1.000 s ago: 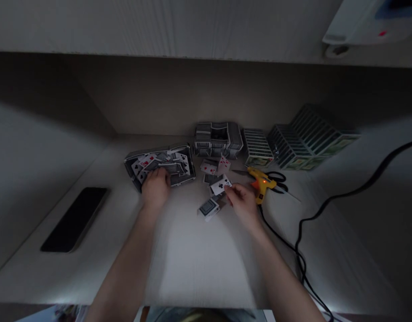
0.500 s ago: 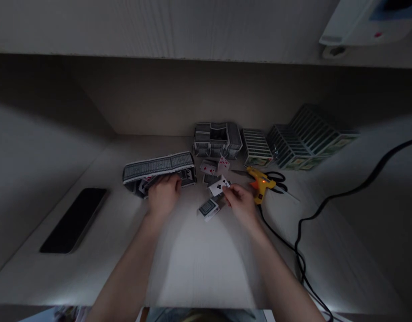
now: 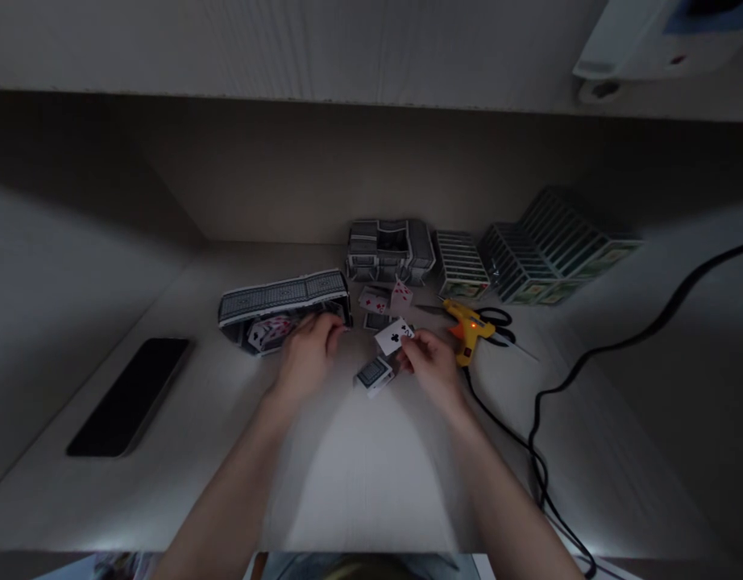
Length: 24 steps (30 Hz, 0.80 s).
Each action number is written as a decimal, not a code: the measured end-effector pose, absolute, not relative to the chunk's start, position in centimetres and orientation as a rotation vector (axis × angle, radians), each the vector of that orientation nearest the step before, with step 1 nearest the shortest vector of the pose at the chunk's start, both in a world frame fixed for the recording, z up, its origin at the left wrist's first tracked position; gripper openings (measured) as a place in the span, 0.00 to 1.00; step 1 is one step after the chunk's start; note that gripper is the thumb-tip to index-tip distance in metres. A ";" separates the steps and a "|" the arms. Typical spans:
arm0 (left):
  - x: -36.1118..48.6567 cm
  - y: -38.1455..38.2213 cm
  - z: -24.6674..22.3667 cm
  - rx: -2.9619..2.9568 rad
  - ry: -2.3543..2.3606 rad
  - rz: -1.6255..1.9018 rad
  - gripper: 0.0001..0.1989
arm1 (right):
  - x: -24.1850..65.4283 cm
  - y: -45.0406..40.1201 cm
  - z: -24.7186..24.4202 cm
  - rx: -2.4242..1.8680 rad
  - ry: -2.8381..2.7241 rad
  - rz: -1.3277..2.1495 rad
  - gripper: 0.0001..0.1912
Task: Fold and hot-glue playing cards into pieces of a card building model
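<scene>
My right hand (image 3: 432, 358) pinches a white playing card (image 3: 395, 336) with club marks, tilted above the desk. Just below that card lies a small stack of dark-backed cards (image 3: 375, 374). My left hand (image 3: 311, 342) is closed at the front right of a long box made of cards (image 3: 284, 296); its fingertips are partly hidden, and what they hold, if anything, I cannot make out. Several face-up cards show inside the box's open front. Red-suited cards (image 3: 372, 300) lie behind the held card, one folded card (image 3: 400, 295) standing up.
A yellow glue gun (image 3: 468, 329) with a lit orange light lies right of my right hand, over black-handled scissors (image 3: 498, 318). Its black cord (image 3: 613, 352) runs right. A grey card-built model (image 3: 389, 251) and striped stepped models (image 3: 546, 254) stand behind. A phone (image 3: 130, 397) lies left.
My left hand has moved right along the box front, uncovering more of the cards inside. My right hand keeps the club card in nearly the same place, its face turned slightly more towards me.
</scene>
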<state>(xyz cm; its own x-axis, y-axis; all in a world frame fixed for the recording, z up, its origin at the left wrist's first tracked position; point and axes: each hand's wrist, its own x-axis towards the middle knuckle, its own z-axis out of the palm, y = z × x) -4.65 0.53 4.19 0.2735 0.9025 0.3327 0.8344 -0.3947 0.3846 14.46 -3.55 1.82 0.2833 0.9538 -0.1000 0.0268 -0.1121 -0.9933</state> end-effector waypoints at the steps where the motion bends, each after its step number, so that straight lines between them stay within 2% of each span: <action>1: -4.2 0.3 4.1 2.376 1.554 0.824 0.08 | 14.4 -3.6 1.8 -1.443 -0.951 1.068 0.15; 8: -1.6 -1.0 3.2 1.826 1.294 1.035 0.05 | 14.3 -3.4 1.9 -1.448 -0.908 1.043 0.17; 12: -1.4 -0.5 2.9 1.431 1.154 1.152 0.11 | 14.7 -3.2 2.1 -1.424 -0.779 1.047 0.16; 15: -1.2 -0.2 2.9 1.227 1.065 1.189 0.14 | 15.0 -3.2 2.4 -1.314 -0.633 1.212 0.14; 19: -0.5 -0.7 3.1 1.107 1.060 1.186 0.12 | 14.8 -3.3 2.8 -1.143 -0.553 1.381 0.12; 24: 0.7 -1.7 2.0 1.156 1.089 1.200 0.11 | 14.1 -3.7 3.1 -1.125 -0.630 1.491 0.13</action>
